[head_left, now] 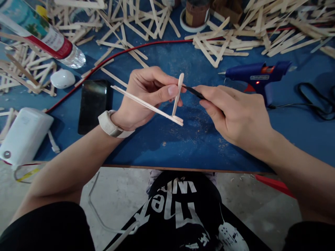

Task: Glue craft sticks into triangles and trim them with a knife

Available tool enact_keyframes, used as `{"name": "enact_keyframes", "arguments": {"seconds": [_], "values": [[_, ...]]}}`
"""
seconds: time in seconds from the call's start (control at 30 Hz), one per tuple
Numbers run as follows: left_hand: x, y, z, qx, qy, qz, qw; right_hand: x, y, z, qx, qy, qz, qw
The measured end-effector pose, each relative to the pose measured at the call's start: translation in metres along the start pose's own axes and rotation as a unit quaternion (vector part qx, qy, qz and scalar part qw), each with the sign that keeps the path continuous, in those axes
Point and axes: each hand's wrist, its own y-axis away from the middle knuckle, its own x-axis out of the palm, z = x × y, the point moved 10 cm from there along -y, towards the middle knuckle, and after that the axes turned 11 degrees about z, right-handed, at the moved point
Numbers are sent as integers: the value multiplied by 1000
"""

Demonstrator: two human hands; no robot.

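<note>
My left hand [150, 94] is closed on a small frame of joined popsicle sticks [154, 108]. Two long sticks run nearly side by side toward the lower right, and a shorter upright stick meets them near that end; my thumb presses on the upright one. My right hand [232, 111] grips a slim black tool [194, 92], its narrow end pointing at the upper part of the upright stick by my left fingertips. It looks like a craft knife, but the tip is too small to make out. Both hands are above the blue table [162, 150].
A blue glue gun [258, 76] with a lit red light lies at right, its black cord [311, 104] behind it. Popsicle-stick piles [146, 17] line the back. At left are a black phone [93, 106], a white power bank [26, 134], a bottle [49, 38] and a red cable [119, 54].
</note>
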Motion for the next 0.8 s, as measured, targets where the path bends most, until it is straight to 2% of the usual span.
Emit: {"name": "enact_keyframes", "arguments": {"seconds": [0.13, 0.3, 0.43, 0.57, 0.67, 0.8], "values": [[-1, -1, -6, 25, 2, -28, 999, -1, 0, 0, 10, 17, -1, 1000], [3, 0, -9, 0, -16, -25, 1000, -3, 2, 1, 1, 50, -14, 999], [3, -1, -11, 12, -40, -20, 999, -3, 4, 1, 3, 71, -14, 997], [6, -3, -12, 35, -1, -11, 999, -7, 4, 0, 16, 91, -5, 996], [8, -3, -9, 17, 27, -9, 999, -10, 3, 2, 14, 129, 10, 991], [10, -4, -10, 7, 23, -2, 1000, -15, 4, 11, -20, 176, -25, 984]]}}
